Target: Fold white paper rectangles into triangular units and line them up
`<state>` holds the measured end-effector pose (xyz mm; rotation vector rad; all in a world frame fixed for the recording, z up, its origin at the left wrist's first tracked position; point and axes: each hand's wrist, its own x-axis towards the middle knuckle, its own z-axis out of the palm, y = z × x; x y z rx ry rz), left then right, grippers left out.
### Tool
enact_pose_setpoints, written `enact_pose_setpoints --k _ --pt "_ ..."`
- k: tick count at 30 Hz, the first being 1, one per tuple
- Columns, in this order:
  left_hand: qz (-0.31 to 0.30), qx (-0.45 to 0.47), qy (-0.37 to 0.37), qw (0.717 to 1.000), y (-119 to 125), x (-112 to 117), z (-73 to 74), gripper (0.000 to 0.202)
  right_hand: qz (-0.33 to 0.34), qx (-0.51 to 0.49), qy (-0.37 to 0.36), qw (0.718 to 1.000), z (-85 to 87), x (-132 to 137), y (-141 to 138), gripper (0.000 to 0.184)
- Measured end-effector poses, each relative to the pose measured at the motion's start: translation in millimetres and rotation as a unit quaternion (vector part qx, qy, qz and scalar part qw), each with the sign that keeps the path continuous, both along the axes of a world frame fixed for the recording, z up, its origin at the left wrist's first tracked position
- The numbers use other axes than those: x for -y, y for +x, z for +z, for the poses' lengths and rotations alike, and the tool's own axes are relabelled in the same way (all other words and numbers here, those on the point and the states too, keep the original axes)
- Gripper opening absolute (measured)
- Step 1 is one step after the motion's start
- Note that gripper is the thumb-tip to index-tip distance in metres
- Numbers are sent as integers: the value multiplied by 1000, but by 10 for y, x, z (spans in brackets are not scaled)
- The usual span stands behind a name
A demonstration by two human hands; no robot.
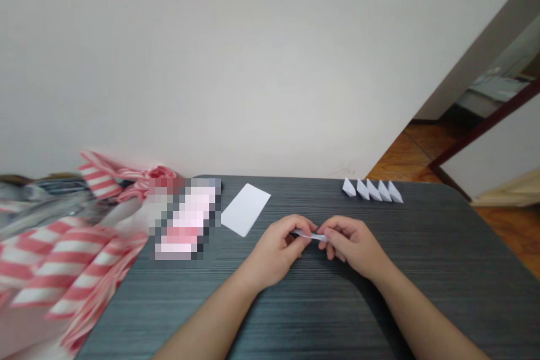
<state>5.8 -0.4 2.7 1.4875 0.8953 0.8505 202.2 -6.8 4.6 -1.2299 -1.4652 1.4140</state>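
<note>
I have my left hand [276, 248] and right hand [353, 244] together over the middle of the dark wood-grain table [439, 270], both pinching a folded paper strip [310, 235]. Its long axis runs across my view, nearly level, dipping slightly toward my right hand. One end points into each hand, and my fingers hide both tips, so I can't tell their shape. The strip looks narrow, pale and bluish-white, with a crisp fold along its length.

Beyond my hands, five folded paper pieces [372, 190] stand in a close row near the far edge, all pointed and leaning the same way. A white paper sheet [245, 210] lies at an angle to my left, just beside a pixelated object [185, 219] I can't make out. Further left is red-and-white striped material [63, 259].
</note>
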Motion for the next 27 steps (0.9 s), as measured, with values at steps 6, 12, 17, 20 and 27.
enact_pose_setpoints --k 6,12,17,20,27 --pt "-3 -18 13 1000 -8 -9 12 12 -9 36 3 999 36 -2 -6 19" --pt "-7 -44 46 998 -8 -19 6 8 -22 38 17 999 2 -10 6 21" --pt "-2 -69 50 996 -4 -17 -12 10 -30 33 15 999 -6 -13 -2 24" --pt "10 -70 32 997 2 -16 -12 12 -27 43 17 999 4 -7 -15 23" --pt "49 -63 -27 996 15 -25 -43 17 -39 24 97 994 -71 27 11 7"
